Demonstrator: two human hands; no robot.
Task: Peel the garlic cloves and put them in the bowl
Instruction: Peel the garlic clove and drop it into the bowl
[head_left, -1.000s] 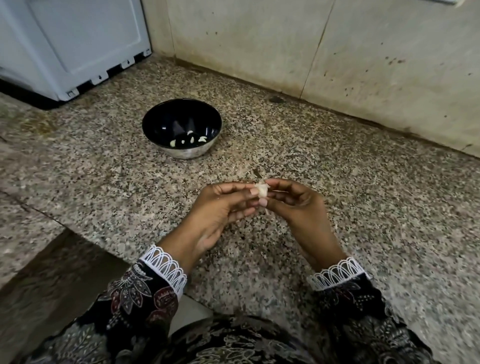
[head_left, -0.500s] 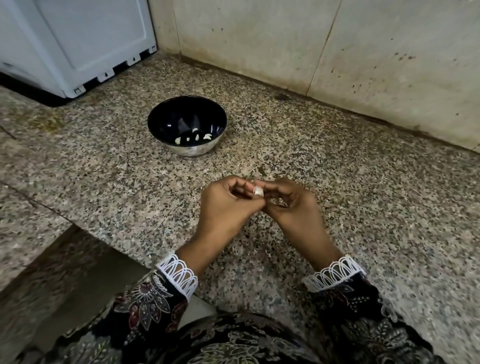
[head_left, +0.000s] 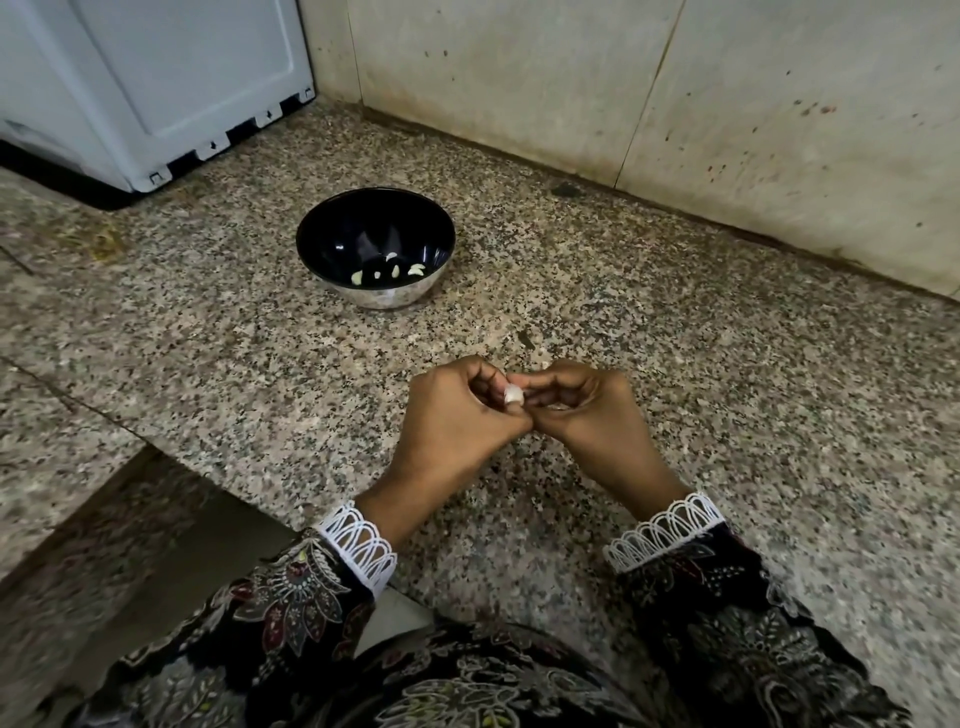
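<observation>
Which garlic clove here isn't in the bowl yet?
The clove pinched between the left hand and right hand, above the granite counter. The other cloves lie inside the black bowl farther back.

Dark floral-print sleeves (head_left: 291, 597) end in white looped lace cuffs (head_left: 358, 545); the garment looks like cotton, perhaps.

The left hand (head_left: 457, 415) and right hand (head_left: 592, 415) are held close together in front of the body, knuckles up, fingers curled inward, fingertips met around a small white piece.
</observation>
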